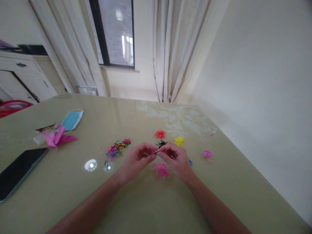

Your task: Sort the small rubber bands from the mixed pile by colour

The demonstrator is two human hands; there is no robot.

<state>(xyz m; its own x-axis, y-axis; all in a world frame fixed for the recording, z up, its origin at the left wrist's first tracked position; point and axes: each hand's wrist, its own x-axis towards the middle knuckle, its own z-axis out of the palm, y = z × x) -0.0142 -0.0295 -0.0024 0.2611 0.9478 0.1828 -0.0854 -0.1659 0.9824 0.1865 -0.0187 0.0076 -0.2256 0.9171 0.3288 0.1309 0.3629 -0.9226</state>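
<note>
My left hand (138, 159) and my right hand (177, 160) meet fingertip to fingertip over the table. Both are closed in a pinch on a tiny black rubber band (156, 152), mostly covered by the fingers. Just beyond the fingertips lies a small pile of black bands (161, 143). A pink pile (162, 170) sits below my hands, on the near side. Red bands (160, 134) and yellow bands (178, 141) lie farther back. Blue bands (190, 162) peek out from behind my right hand. Left of my left hand is a heap of mixed-colour bands (117, 149).
A black phone (20, 170), a pink folded-paper shape (58, 137) and a blue face mask (72, 120) lie on the left of the glossy table (117, 113). One loose dark band (106, 164) lies near the mixed heap. A pink band clump (207, 154) is at right, beside the wall.
</note>
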